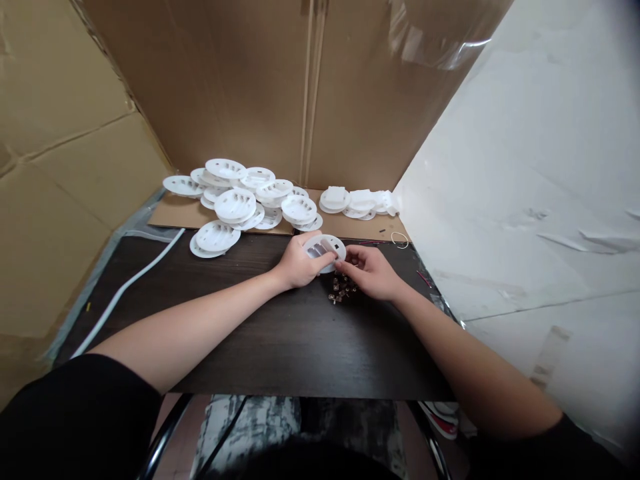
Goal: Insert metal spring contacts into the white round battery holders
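Observation:
My left hand point(299, 261) grips a round white plastic disc point(336, 244) by its left side, the thumb lying across its face. The disc is tilted toward me, and slotted recesses and a small square hole show in it. My right hand point(373, 270) is closed, thumb and fingers pinched together at the disc's right edge. Whatever small thing may be between those fingertips is hidden. Just below, a small heap of coppery metal pieces point(341, 290) lies on the dark table point(300, 347), partly behind my right hand.
Many similar white discs point(235, 205) lie in overlapping stacks at the back left. More white parts point(357, 201) sit on a cardboard sheet point(330, 225) at the back right, near a rubber band point(399, 240). A white cable point(127, 287) runs along the left. Cardboard walls point(240, 87) enclose the back and left.

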The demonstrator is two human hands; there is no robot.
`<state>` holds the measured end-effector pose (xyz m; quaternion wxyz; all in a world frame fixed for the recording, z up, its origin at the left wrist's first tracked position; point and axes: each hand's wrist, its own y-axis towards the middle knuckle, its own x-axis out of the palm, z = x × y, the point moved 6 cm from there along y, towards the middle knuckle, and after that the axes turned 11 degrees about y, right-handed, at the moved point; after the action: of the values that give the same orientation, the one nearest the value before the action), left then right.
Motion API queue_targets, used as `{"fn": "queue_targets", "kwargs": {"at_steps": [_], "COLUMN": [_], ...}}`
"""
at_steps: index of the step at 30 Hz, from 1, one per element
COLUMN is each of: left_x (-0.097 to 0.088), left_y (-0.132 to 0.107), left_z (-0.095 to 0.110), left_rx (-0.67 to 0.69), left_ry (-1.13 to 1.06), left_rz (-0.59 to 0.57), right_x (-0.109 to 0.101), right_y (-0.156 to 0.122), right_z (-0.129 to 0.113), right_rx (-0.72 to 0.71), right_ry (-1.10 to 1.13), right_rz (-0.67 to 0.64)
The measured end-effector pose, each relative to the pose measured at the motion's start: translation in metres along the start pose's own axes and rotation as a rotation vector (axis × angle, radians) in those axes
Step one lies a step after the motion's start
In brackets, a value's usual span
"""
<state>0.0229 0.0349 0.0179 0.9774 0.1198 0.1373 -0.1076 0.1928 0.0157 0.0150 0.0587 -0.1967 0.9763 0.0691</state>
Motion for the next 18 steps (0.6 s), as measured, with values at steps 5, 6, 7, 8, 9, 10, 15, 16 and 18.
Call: {"fn": "queue_targets", "kwargs": {"at_steps": [5, 6, 7, 8, 9, 10, 15, 16, 18], "left_x": [-0.003, -0.003, -0.003, -0.003, -0.004, -0.004, -0.005, -0.004, -0.004], "left_y": [-0.004, -0.005, -0.006, -0.007, -0.008, -0.009, -0.012, -0.013, -0.013], "left_z": [0.008, 0.009, 0.011, 0.013, 0.015, 0.018, 0.027, 0.028, 0.028], "left_rx": [0.137, 0.155, 0.173, 0.194, 0.218, 0.242, 0.332, 0.341, 0.346], "left_ry": [0.157, 0.185, 0.213, 0.241, 0.267, 0.292, 0.38, 0.384, 0.37], "left_rz": [0.055, 0.058, 0.063, 0.07, 0.081, 0.094, 0.147, 0.148, 0.145], "right_x": [0.002, 0.002, 0.002, 0.002, 0.002, 0.003, 0.008, 0.009, 0.011], "right_y": [0.001, 0.0, 0.0, -0.001, -0.002, -0.002, -0.004, -0.004, -0.004], "right_z": [0.001, 0.0, 0.0, -0.001, -0.001, -0.001, 0.0, 0.001, 0.001], "right_rx": [0.087, 0.101, 0.112, 0.122, 0.133, 0.147, 0.246, 0.262, 0.286], "right_ry": [0.149, 0.162, 0.169, 0.175, 0.188, 0.211, 0.419, 0.453, 0.503], "right_rz": [0.065, 0.081, 0.099, 0.118, 0.136, 0.149, 0.143, 0.132, 0.11]}}
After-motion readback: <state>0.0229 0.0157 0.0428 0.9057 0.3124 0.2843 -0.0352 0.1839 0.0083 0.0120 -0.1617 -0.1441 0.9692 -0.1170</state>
